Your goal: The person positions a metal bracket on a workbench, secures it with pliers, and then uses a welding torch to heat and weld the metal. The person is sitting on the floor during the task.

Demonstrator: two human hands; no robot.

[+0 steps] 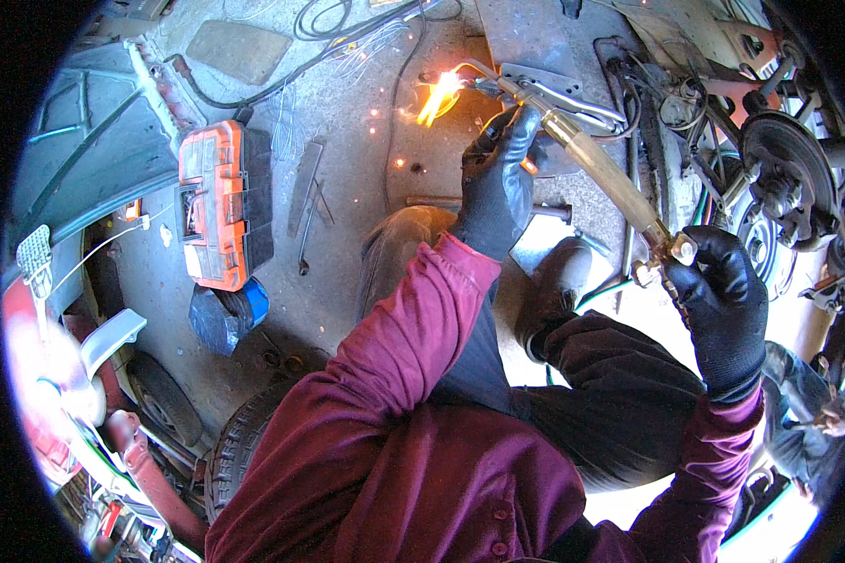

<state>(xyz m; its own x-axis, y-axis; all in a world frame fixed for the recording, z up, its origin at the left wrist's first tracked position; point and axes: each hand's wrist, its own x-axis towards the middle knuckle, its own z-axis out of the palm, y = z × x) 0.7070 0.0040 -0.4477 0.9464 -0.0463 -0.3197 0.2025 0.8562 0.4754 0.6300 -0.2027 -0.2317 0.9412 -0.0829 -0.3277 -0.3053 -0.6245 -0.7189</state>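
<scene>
While my maroon sleeves (399, 338) and dark trousers (620, 394) fill the nearest part of the view, my gloved right hand (721, 300) is curled closed on the valve end of a brass gas torch (603, 169), thumb and fingers beside its knobs. The torch slants forward and to the left, out beyond my knees, above the concrete floor (338, 272). Farther along it, my gloved left hand (499, 178) is partly closed just beside the torch's front end; I cannot tell what, if anything, it has hold of. Past those fingers a yellow-orange flame (441, 97) glares near the tip, with glowing sparks (400, 163) scattered around. Well off to my left sits an orange-and-black toolbox (225, 202), and to my right a brake disc (798, 145) stands among car parts. Farthest out, dark cables (385, 22) run across the floor near a flat board (239, 49)
</scene>
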